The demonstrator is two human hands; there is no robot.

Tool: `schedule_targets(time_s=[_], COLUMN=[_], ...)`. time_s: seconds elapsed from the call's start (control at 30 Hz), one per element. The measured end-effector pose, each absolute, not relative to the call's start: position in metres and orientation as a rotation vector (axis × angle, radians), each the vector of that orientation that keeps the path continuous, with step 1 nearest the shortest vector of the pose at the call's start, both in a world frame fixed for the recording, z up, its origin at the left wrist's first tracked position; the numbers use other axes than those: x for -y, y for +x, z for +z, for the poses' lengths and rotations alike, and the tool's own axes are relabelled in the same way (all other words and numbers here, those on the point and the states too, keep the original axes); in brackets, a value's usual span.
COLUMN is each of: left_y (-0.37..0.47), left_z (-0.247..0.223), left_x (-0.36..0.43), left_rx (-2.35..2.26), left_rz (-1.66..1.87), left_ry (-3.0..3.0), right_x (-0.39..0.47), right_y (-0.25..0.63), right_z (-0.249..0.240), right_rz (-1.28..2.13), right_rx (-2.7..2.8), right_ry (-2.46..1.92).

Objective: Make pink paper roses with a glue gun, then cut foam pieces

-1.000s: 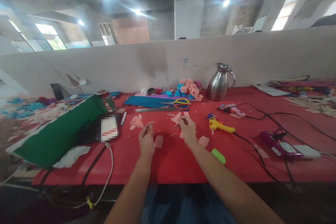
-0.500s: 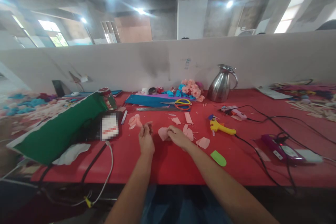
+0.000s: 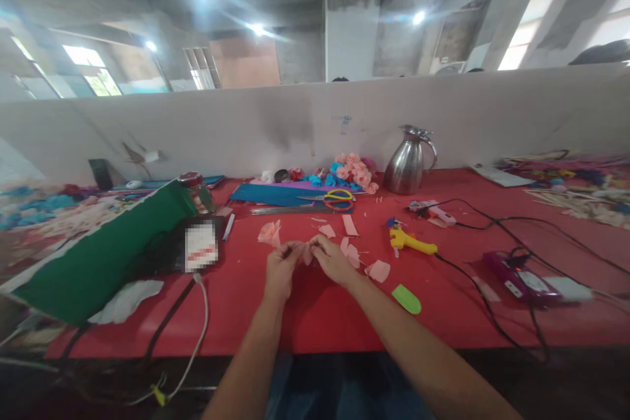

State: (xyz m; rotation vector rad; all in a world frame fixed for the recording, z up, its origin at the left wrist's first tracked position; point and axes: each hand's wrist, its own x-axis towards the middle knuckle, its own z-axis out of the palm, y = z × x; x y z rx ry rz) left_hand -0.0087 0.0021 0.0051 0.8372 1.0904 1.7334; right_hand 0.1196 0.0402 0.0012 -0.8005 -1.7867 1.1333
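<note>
My left hand (image 3: 282,268) is closed, with a pink paper flower (image 3: 270,233) just beyond its knuckles; the grip on the flower's stem is hidden. A pink paper petal (image 3: 308,253) is pinched in the fingers of my right hand (image 3: 331,258). The left fingertips come up to the petal's left edge, so both hands almost meet around it. Right of my right hand lie loose pink petals (image 3: 350,252), another cut piece (image 3: 378,270) and a small pink strip (image 3: 350,225) on the red table (image 3: 325,321).
A yellow glue gun (image 3: 413,242) with a black cord lies to the right, near a green plastic piece (image 3: 407,298) and a purple power strip (image 3: 522,279). Scissors (image 3: 337,199), finished flowers (image 3: 355,170) and a steel jug (image 3: 406,161) are at the back. A green-sided box (image 3: 103,256) stands left.
My left hand has moved right, the pink flower travelling along with it, and its fingertips now reach the petal. The petal in my right hand has turned and shows less of its face.
</note>
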Motion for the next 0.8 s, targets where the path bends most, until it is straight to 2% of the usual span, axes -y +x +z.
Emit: schedule_targets(time_s=[0.17,0.43,0.67,0.8], left_y=[-0.013,-0.017,-0.017,-0.021], left_z=[0.009,0.015,0.01,0.013], left_x=[-0.001,0.002,-0.003,-0.001], left_rx=[-0.945,-0.793,-0.808,-0.692], left_rz=[1.751,1.71,1.778,1.841], left_ry=[0.666,0.56,0.549,0.55], right_x=[-0.042,-0.044,-0.029,-0.023], right_y=[0.118,0.121,0.125,0.125], right_z=[0.0,-0.004,0.011,0.014], right_rz=[1.346,1.127,0.473,0.189], right_rx=[1.501,1.639,2.377,2.522], right_ry=[-0.732,-0.844,-0.871,-1.083])
